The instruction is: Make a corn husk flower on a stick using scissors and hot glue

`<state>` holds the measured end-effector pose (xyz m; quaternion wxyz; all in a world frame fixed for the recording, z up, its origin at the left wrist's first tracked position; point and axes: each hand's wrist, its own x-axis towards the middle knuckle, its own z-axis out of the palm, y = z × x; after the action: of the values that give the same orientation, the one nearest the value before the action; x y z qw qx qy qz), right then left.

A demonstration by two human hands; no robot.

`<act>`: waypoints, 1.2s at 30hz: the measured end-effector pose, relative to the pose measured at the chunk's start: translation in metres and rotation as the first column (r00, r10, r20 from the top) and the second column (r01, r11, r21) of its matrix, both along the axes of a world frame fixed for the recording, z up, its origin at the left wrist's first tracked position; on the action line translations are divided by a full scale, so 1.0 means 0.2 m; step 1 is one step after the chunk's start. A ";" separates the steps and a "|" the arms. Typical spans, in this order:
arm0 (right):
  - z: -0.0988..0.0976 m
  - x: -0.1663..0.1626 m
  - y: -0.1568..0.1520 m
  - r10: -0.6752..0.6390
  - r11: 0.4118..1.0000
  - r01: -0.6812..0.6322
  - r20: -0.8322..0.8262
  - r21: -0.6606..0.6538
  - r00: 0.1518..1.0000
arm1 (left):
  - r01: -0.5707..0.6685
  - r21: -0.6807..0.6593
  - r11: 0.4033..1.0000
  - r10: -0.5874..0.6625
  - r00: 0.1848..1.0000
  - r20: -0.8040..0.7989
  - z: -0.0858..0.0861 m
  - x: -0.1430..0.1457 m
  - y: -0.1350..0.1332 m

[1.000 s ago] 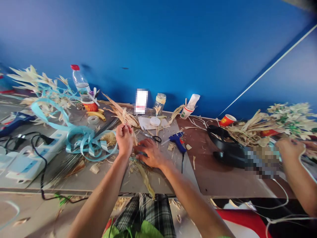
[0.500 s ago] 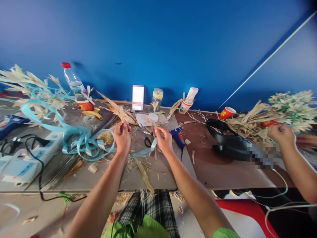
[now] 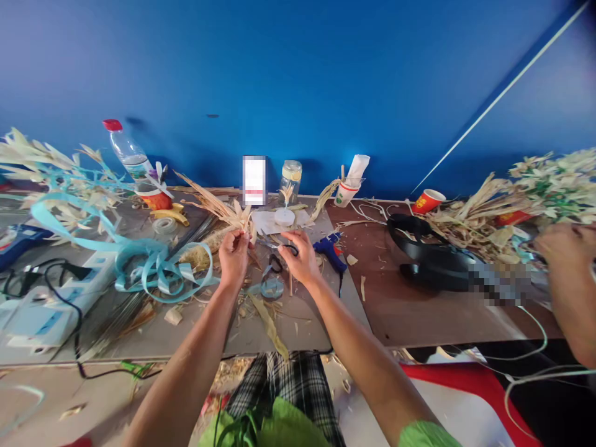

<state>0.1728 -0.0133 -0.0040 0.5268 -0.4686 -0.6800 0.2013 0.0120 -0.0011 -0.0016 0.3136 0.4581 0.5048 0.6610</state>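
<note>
My left hand (image 3: 234,256) is closed in a pinch on the base of a pale flower made of dried husk (image 3: 243,217). Close by on the right, my right hand (image 3: 300,257) has its thumb and fingers around the black handles of a pair of scissors (image 3: 275,264); the blades point left and are hard to make out. A loose end of light blue ribbon (image 3: 271,287) lies curled on the table just below the scissors. Behind the hands, a small husk flower stands on a round white base (image 3: 284,216).
A blue glue gun (image 3: 331,251) lies right of my right hand. Coiled blue ribbon (image 3: 153,267), a power strip (image 3: 69,304) and thin wires are on the left. A black headband-like device (image 3: 433,267) lies right, near a co-worker's hand (image 3: 565,248). A bottle (image 3: 128,149) stands behind.
My right hand has let the blue ribbon drop to the table and taken hold of the scissors, which lay there before. My left hand still pinches the husk flower, now turned more upright.
</note>
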 end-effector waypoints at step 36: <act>0.10 -0.04 -0.02 -0.008 0.802 -0.470 -0.793 -0.368 0.609 | 0.470 0.011 0.883 -0.415 0.769 0.486 0.04 0.04 -0.05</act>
<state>0.1655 -0.0180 0.0161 0.5743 -0.3711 -0.3633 0.6328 0.0193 -0.0111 0.0064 0.5992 0.3698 0.3261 0.6307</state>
